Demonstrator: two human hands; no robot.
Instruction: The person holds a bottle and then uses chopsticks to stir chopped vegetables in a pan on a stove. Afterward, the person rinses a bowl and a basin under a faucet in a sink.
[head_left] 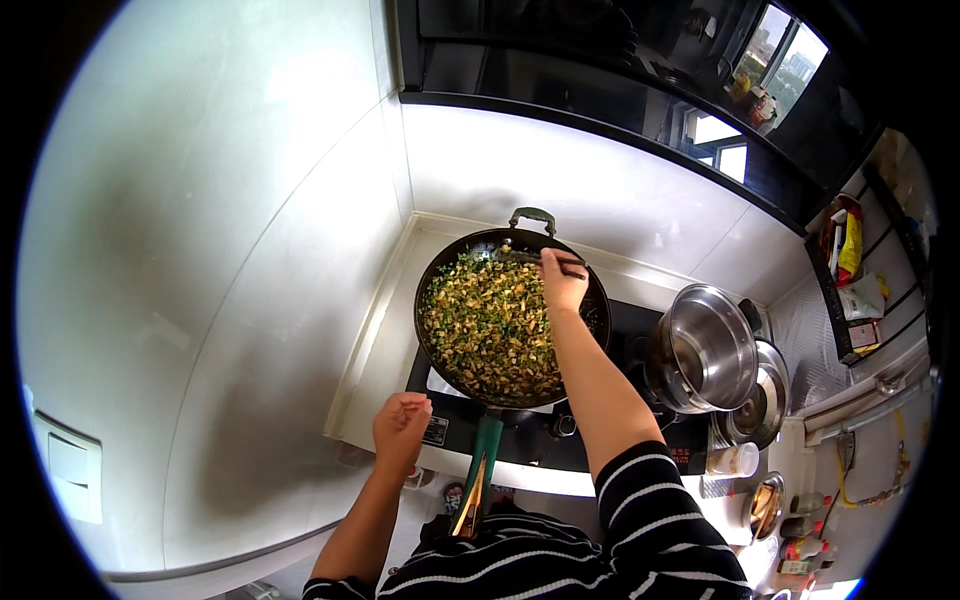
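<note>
A large dark wok (pixel 424 346) sits on the stove, filled with a chopped mix of green and brown bits (pixel 490 325). My right hand (pixel 565 285) reaches over its far right side, closed round a pair of dark chopsticks (pixel 523 257) whose tips point left into the far part of the food. Closed, with nothing visible in its curled fingers, my left hand (pixel 401 425) hovers by the near left of the wok. It is apart from the green wok handle (pixel 485 440), which points toward me. A loop handle (pixel 532 216) stands at the wok's far rim.
Right of the wok, a steel pot (pixel 712 350) stands on the black stove (pixel 620 325), beside a round metal lid (pixel 765 400). A lidded jar (pixel 735 460) is near the front edge. Black cabinets (pixel 600 110) hang above; a tiled wall (pixel 250 220) is at left.
</note>
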